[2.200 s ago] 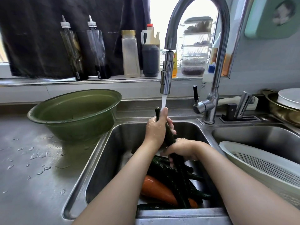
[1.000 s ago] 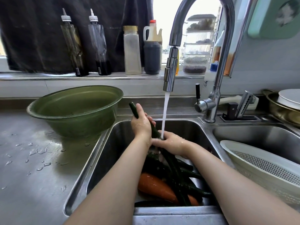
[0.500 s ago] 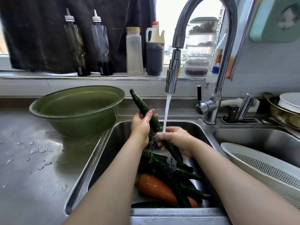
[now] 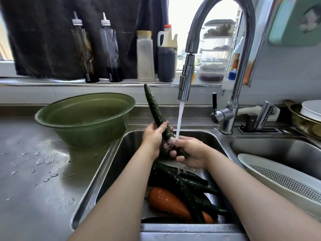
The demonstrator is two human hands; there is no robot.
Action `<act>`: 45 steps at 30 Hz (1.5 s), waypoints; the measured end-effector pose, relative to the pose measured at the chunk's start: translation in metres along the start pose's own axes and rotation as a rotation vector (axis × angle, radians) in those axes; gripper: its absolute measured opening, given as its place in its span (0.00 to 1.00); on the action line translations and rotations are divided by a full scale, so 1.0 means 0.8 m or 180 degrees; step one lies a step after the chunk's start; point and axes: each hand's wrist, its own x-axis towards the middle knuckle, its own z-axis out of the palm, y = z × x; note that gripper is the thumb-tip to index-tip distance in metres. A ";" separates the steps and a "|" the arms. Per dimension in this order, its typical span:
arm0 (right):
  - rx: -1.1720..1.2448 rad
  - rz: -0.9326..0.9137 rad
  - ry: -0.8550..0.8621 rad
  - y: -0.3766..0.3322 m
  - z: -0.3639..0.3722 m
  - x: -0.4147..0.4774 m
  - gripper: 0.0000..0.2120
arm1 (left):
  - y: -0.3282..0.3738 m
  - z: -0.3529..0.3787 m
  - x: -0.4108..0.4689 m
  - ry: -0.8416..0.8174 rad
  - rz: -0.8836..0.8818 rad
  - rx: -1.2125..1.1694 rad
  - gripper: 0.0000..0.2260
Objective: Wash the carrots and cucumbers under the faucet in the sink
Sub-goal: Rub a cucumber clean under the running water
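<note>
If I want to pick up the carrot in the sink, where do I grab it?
Grab the carrot by its fat left end, coming down from above on the left. That end lies bare, while cucumbers cross over its thin right end. It looks wet, so wrap your whole hand round it.

- Left hand, forearm stretched forward, grips the cucumber mid-length.
- Right hand, fingers curled round its lower end.
</note>
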 end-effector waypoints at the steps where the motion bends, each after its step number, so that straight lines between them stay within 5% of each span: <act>1: 0.0077 0.0100 -0.0031 -0.003 -0.001 0.000 0.09 | 0.001 -0.002 0.001 0.0049 0.0038 -0.0084 0.08; 6: 0.0287 0.0447 -0.0191 -0.014 -0.001 -0.002 0.13 | -0.003 -0.001 0.001 0.0145 0.0116 -0.0131 0.05; 11: -0.1015 0.0290 0.0224 -0.005 -0.007 -0.004 0.21 | 0.002 0.002 -0.007 -0.0018 0.0061 -0.0033 0.12; 19: -0.1468 0.0467 0.0063 -0.004 -0.033 -0.015 0.15 | -0.004 0.001 -0.025 -0.0103 -0.0449 0.0892 0.19; 23: -0.2608 0.0822 -0.0092 0.004 -0.039 -0.016 0.03 | -0.005 0.010 -0.033 -0.0086 -0.0076 0.1430 0.12; 27: -0.3158 0.1361 0.0079 0.006 -0.045 -0.022 0.04 | 0.007 0.011 -0.035 0.0073 0.0450 0.0669 0.01; 32: -0.3680 0.1160 0.0387 0.005 -0.043 -0.019 0.15 | 0.001 0.024 -0.053 -0.0540 0.0415 0.0885 0.06; 37: -0.3929 0.1211 0.0282 0.001 -0.039 -0.021 0.10 | 0.006 0.031 -0.055 -0.0305 0.0537 0.1020 0.17; 41: -0.4419 0.1729 0.0161 -0.002 -0.027 -0.031 0.22 | 0.005 0.015 -0.046 -0.0168 0.0482 0.1854 0.25; 45: -0.4973 0.1839 0.0243 -0.003 -0.013 -0.040 0.21 | 0.001 -0.012 -0.034 -0.0200 0.0084 0.3550 0.23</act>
